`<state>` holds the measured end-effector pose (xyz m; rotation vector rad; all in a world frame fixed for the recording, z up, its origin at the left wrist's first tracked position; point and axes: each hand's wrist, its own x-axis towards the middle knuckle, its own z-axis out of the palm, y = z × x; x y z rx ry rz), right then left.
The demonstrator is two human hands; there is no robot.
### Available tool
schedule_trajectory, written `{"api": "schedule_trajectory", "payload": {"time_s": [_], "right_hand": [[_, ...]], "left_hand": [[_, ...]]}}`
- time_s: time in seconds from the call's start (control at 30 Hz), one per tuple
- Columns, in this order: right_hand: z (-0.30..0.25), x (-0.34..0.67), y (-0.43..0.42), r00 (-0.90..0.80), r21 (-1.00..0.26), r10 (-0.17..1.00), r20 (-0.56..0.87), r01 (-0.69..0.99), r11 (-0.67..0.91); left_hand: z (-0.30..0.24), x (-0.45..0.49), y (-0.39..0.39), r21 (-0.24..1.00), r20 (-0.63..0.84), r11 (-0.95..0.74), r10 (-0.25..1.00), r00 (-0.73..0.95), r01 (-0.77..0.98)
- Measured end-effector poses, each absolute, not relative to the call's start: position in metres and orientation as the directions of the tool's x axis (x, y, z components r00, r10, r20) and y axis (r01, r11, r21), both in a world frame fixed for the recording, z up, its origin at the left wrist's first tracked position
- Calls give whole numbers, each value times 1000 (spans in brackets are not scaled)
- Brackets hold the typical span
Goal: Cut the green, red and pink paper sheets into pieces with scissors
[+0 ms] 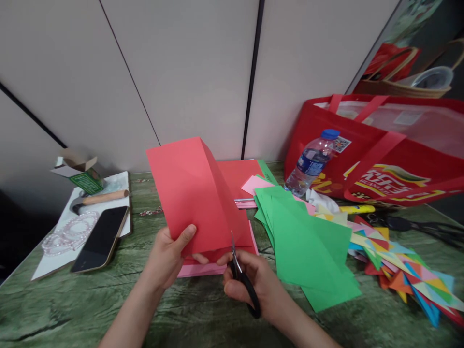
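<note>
My left hand [169, 257] pinches the lower edge of a folded red paper sheet [194, 193], thumb on its front, holding it upright above the green table [108, 304]. My right hand [253, 285] is closed round black-handled scissors [241, 276], whose blades point up into the red sheet's bottom edge near the fold. Pink paper [203, 269] lies flat under both hands.
A fan of green sheets [308, 237] lies to the right, beside a pile of multicoloured folded pieces [402, 270]. Behind stand a water bottle [311, 162] and red bag [391, 159]. At left, a phone [99, 237], beads [67, 234], hammer [97, 198], small box [78, 174].
</note>
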<state>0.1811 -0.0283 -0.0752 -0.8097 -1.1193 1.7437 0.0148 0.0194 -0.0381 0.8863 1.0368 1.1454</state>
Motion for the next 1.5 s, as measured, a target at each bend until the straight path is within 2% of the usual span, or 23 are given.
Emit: {"api": "schedule_trajectory", "payload": {"time_s": [0.83,1.23,1.5], "right_hand": [[-79,179,-31,-371,-910,924,-90,-346,-228],[-76,177,-31,-335,-938,935,-115,-274,-213],[-79,177,-31,-341,-925,930,-137,-291,-243]], "left_hand": [[-35,17,18,959,-136,166,980,142,-228],[-34,17,18,964,-130,158,981,143,-215],[-35,17,19,960,-132,167,977,165,-223]]}}
